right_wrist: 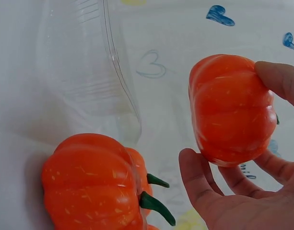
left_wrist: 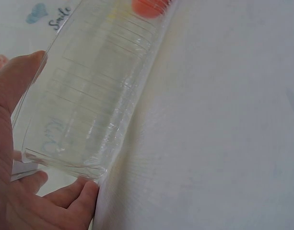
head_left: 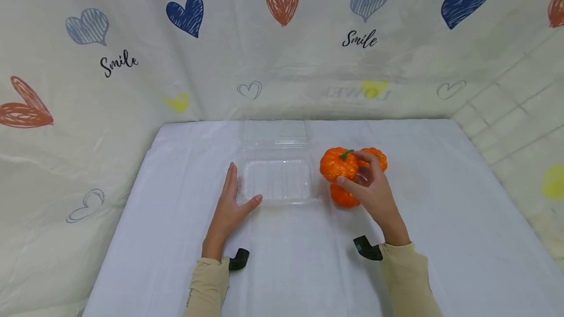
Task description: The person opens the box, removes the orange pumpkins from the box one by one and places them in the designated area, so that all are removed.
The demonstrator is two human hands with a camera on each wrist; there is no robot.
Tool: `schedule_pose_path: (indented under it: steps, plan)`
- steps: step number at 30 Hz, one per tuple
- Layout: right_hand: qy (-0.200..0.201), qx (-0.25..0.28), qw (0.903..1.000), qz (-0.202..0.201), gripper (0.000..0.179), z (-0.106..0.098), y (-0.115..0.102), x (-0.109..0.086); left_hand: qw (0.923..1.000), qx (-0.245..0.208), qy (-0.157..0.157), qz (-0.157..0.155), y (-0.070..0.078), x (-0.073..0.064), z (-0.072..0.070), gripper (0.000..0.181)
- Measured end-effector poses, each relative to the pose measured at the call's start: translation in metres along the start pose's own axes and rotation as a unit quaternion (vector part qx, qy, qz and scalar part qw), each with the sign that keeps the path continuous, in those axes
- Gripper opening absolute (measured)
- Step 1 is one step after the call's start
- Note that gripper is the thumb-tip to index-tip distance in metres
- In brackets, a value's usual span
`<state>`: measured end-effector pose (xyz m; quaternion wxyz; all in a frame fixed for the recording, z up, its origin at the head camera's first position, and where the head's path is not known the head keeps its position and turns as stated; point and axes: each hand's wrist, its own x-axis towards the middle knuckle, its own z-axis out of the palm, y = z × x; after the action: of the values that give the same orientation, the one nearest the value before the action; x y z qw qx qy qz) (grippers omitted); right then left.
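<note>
A clear plastic box (head_left: 277, 180) with its lid (head_left: 273, 132) folded back lies on the white cloth. At its near left corner, my left hand (head_left: 230, 212) touches it with fingers along the left side and thumb at the front rim (left_wrist: 89, 91). To the right of the box, my right hand (head_left: 373, 197) holds an orange toy pumpkin (right_wrist: 230, 110) between thumb and fingertips, raised off the table. Below it sits a second pumpkin (head_left: 344, 197) with a green stem, and a third pumpkin (head_left: 380, 158) shows partly behind the right fingers.
The white-clothed table (head_left: 291, 258) ends at a pale curtain (head_left: 308, 53) printed with hearts. A dark strap piece (head_left: 240, 259) sits at the left wrist and another dark piece (head_left: 367, 248) at the right wrist.
</note>
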<state>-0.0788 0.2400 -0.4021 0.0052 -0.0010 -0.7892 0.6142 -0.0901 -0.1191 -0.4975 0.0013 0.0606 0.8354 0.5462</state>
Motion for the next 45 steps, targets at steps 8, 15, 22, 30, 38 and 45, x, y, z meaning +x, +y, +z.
schedule_pose_path:
  steps: [8, 15, 22, 30, 38, 45]
  plan:
    - [0.028, 0.02, 0.9992, -0.021, 0.068, -0.009, 0.008, -0.008, 1.0, 0.002, -0.003, -0.002, 0.001, 0.0, 0.0, 0.117]
    - [0.043, 0.042, 0.9979, -0.024, 0.067, -0.02, 0.013, -0.012, 1.0, -0.003, -0.004, 0.0, 0.0, 0.0, 0.0, 0.117]
    - [0.062, 0.014, 0.9979, -0.01, 0.072, -0.032, 0.017, -0.015, 1.0, -0.006, -0.004, -0.001, -0.001, 0.0, -0.001, 0.117]
    - [0.084, -0.012, 0.9964, 0.002, 0.071, -0.051, 0.029, -0.023, 0.9999, -0.01, -0.004, -0.007, 0.0, 0.0, 0.001, 0.116]
    - [0.107, -0.05, 0.9925, 0.029, 0.075, -0.072, 0.037, -0.029, 0.9999, -0.011, -0.004, -0.007, 0.002, -0.002, 0.002, 0.118]
    - [0.104, -0.06, 0.9919, 0.041, 0.077, -0.081, 0.046, -0.033, 0.9999, -0.011, -0.002, -0.003, 0.003, -0.001, 0.001, 0.115]
